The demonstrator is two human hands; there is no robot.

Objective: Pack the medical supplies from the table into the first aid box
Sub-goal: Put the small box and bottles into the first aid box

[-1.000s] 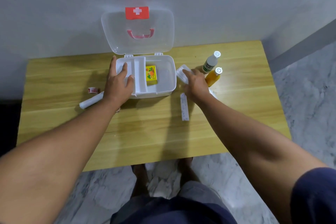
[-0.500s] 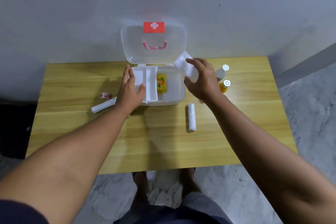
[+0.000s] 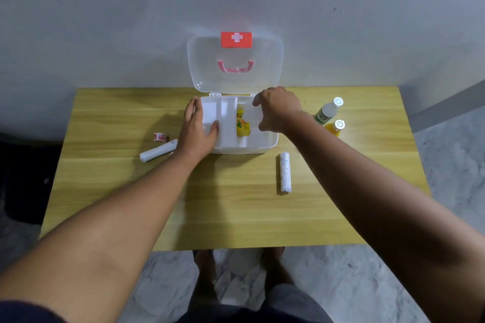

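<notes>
The white first aid box [image 3: 273, 143] stands open at the back of the table, its clear lid [image 3: 236, 81] upright against the wall. A small yellow box [image 3: 242, 127] lies in its right compartment. My left hand [image 3: 196, 131] holds the box's left wall, thumb inside the left compartment. My right hand [image 3: 278, 110] is low over the right compartment, gripping a white packet [image 3: 253, 119] that partly covers the yellow box. Outside the box lie a white bandage roll [image 3: 285, 176] in front, another white roll [image 3: 158, 151] and a small tape roll [image 3: 160, 137] on the left.
A white bottle [image 3: 328, 111] and an orange bottle [image 3: 334, 128] lie to the right of the box, close to my right wrist. The wooden table [image 3: 236, 212] sits against a grey wall. My feet and a marble floor show below its front edge.
My right hand picked the white packet up from beside the bottles, lifted it and has brought it down into the box's right compartment. My left hand stayed on the box.
</notes>
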